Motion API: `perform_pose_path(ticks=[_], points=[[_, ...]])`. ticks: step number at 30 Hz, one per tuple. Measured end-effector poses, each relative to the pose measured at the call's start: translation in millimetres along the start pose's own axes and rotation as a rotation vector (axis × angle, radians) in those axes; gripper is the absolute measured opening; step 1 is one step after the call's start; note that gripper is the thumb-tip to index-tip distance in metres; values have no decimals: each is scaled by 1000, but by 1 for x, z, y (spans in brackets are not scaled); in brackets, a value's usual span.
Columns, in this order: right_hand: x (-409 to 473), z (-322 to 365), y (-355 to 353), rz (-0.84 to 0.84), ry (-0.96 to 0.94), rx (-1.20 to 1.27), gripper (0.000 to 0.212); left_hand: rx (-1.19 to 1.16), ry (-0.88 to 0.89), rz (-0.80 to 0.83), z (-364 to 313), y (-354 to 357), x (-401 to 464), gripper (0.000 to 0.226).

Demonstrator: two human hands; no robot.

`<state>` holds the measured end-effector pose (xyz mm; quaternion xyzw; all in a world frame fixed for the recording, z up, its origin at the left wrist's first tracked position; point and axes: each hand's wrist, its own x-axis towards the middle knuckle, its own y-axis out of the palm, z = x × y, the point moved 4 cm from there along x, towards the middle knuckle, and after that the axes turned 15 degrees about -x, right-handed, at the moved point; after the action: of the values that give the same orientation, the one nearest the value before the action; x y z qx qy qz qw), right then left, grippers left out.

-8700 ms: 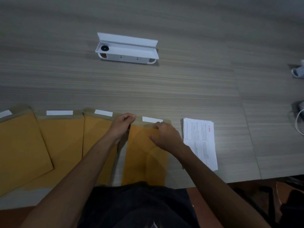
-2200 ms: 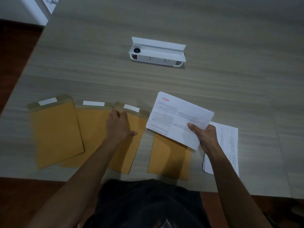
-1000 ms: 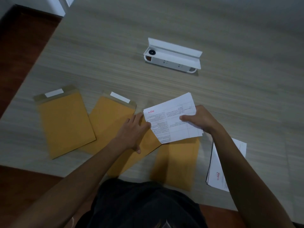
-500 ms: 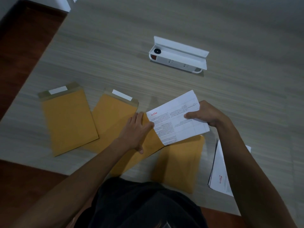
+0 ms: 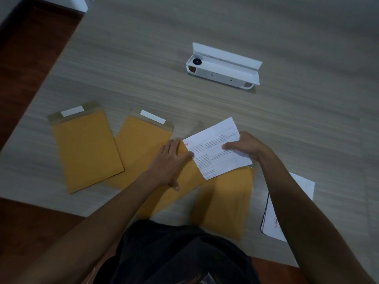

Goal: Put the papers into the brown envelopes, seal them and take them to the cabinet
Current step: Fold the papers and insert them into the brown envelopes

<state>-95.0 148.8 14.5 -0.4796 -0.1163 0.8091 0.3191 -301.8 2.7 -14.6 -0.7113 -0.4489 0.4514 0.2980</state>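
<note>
A: What are the hands doing?

B: The right hand (image 5: 245, 147) pinches a printed white sheet (image 5: 218, 149) by its far edge, thumb on top, and holds it tilted above the brown envelopes. The left hand (image 5: 170, 162) lies flat with straight fingers on the third envelope (image 5: 184, 181), fingertips touching the sheet's left edge near its red mark

A: How many envelopes can you see?

B: 4 on the worktop (image 5: 205, 99). The leftmost envelope (image 5: 86, 150) lies apart from the others, flap open with a white strip at its top. The second envelope (image 5: 139, 148) is tilted, also with flap open and a white strip showing, and the third overlaps its right side. The fourth envelope (image 5: 225, 201) sits nearest the person, blurred, its top hidden under the held sheet

A: Is the sheet inside any envelope?

B: I cannot tell; its lower corner lies over where the third and fourth envelopes meet, and no opening shows there

A: Where are the remaining papers?

B: A stack of papers (image 5: 272, 222) lies to the right of the fourth envelope, partly covered by the right forearm, red print visible near its lower edge

A: Anything else?

B: A long white box (image 5: 223, 68) with its lid raised sits well beyond the envelopes, a black round part at its left end. Reddish-brown floor (image 5: 30, 48) shows at the left, past the worktop's edge
</note>
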Motion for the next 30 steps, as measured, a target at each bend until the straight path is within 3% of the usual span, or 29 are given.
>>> perform_pose_path(ticks=[5, 8, 19, 30], points=[[0, -11, 2, 6, -14, 50, 29, -186, -117, -40, -4, 10, -4, 147], [-2, -16, 7, 18, 3, 72, 31, -136, -131, -32, -9, 17, -4, 157], [-3, -11, 19, -11, 28, -18, 28, -90, -113, 5, -15, 18, -3, 153], [-13, -19, 29, 44, -23, 55, 30, -77, -35, -20, -21, 24, -4, 154]])
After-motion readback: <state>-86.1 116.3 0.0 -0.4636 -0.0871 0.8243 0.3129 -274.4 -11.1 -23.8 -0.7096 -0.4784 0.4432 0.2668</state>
